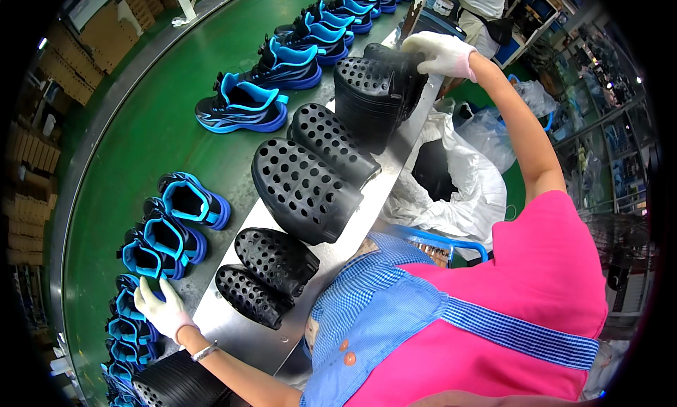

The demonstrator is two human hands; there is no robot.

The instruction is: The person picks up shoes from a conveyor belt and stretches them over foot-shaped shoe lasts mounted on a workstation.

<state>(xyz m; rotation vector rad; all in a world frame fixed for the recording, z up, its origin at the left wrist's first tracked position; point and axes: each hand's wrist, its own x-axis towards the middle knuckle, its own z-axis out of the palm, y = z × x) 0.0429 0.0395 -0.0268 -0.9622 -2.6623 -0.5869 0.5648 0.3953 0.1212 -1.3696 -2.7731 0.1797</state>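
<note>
My left hand (166, 310), in a white glove, reaches over the green belt with thumb and finger apart. It is beside a black and blue sneaker (129, 301) in the left row; whether it touches the shoe is hard to tell. My right hand (443, 56), also gloved, is at the far end of the metal ledge. Its fingers are closed over the edge of a stack of black perforated toe-shaped inserts (374, 100). Nearer lie a large pair of these inserts (303, 188) and a smaller pair (275, 262), holes facing up.
The green conveyor belt (169, 69) curves past, carrying a far row of sneakers (243, 107). Another insert stack (180, 382) sits at the lower left. Right of the metal ledge (352, 246) are a white sack (469, 202) and a blue-framed basket (451, 241). A person (479, 12) stands beyond.
</note>
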